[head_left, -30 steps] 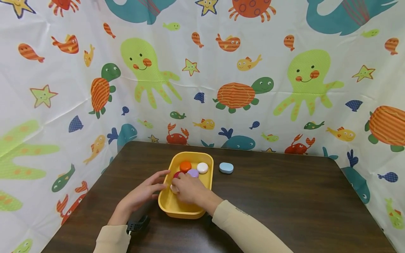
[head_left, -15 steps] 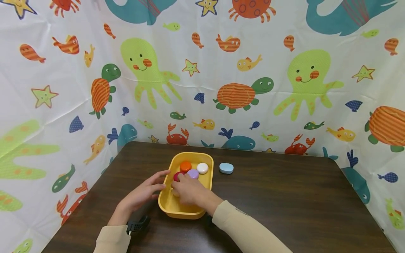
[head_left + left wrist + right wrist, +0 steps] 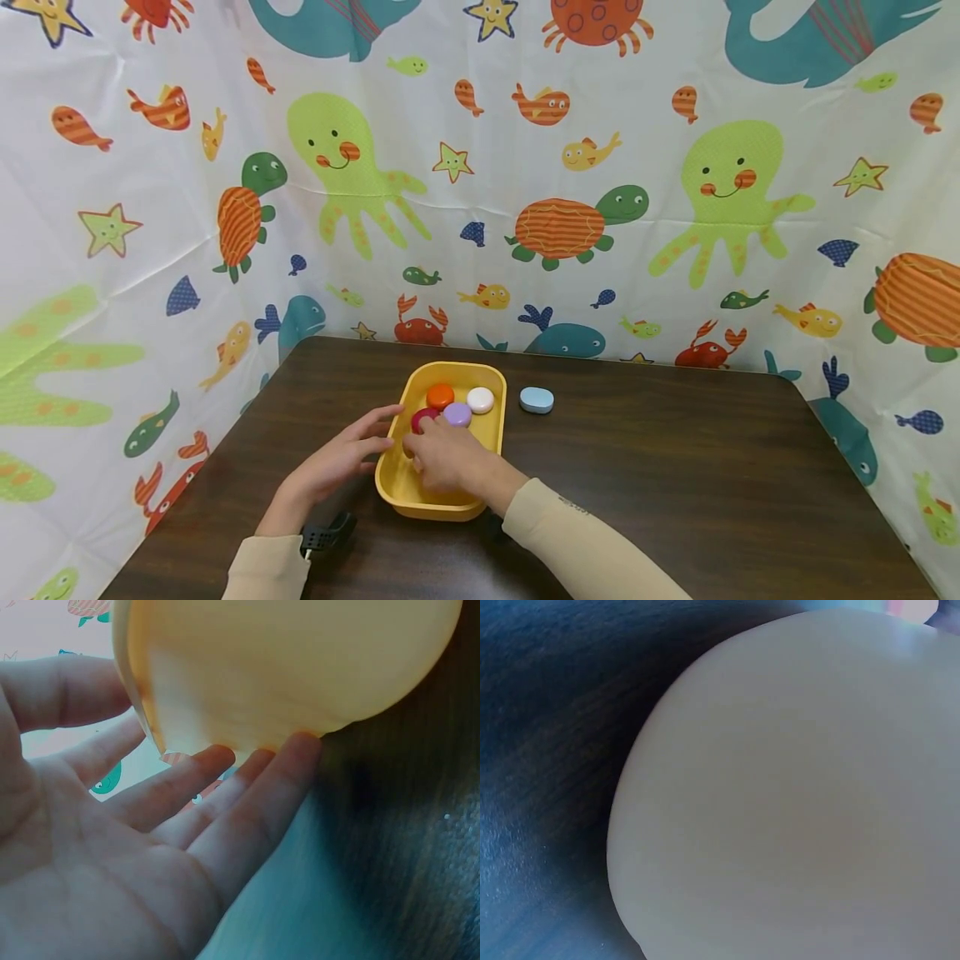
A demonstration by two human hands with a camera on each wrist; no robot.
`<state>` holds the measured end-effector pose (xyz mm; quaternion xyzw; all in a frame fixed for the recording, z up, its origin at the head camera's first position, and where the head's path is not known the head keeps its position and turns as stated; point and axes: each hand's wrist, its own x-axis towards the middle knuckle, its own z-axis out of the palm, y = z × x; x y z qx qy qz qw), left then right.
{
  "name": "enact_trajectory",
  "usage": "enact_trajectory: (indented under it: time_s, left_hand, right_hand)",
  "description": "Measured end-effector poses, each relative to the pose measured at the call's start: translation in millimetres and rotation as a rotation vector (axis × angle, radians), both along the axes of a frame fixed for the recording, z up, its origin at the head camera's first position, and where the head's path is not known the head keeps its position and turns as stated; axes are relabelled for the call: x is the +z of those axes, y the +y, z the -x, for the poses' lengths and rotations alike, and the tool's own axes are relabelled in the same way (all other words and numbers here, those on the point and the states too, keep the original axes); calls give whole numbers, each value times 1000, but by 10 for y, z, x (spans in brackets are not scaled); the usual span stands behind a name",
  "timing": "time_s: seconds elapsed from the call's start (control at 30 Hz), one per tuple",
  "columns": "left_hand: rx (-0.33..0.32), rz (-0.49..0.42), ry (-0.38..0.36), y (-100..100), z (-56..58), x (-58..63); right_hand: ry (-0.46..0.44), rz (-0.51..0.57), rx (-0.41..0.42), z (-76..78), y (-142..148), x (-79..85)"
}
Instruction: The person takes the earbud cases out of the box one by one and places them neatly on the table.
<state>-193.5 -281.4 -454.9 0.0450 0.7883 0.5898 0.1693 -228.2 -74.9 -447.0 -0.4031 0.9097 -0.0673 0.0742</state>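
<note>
A yellow tray with rounded corners stands on the dark table. Inside lie smooth rounded pieces: an orange piece, a white piece, a purple piece and a crimson piece. My right hand reaches down into the tray beside the crimson piece, its fingers bent and their tips hidden, so whatever they grip cannot be seen. Relaxed, nearly straight fingers of my left hand rest against the tray's left wall, also seen in the left wrist view touching the tray wall.
A light blue oblong piece sits on the table right of the tray. Behind and to the left hangs a white curtain printed with sea animals. A dark wrist strap is on the left wrist.
A pale beige piece under the right hand's fingers, visible a second ago, is now out of sight. The right hand has shifted only slightly; the left hand stays put.
</note>
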Motion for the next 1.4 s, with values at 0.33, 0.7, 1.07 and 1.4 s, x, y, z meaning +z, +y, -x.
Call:
enact_trajectory:
  time_s: [0.33, 0.7, 1.07, 1.4]
  left_hand:
    - [-11, -8, -1, -10, 8, 12]
    - [-4, 7, -6, 10, -16, 11]
    - [-10, 18, -5, 6, 13, 10]
    - [-19, 15, -5, 10, 12, 12]
  right_hand:
    - [-37, 61, -2, -26, 106, 111]
    - [65, 81, -3, -53, 194, 196]
    - [98, 141, -5, -140, 324, 375]
    - [97, 234, -45, -137, 513, 476]
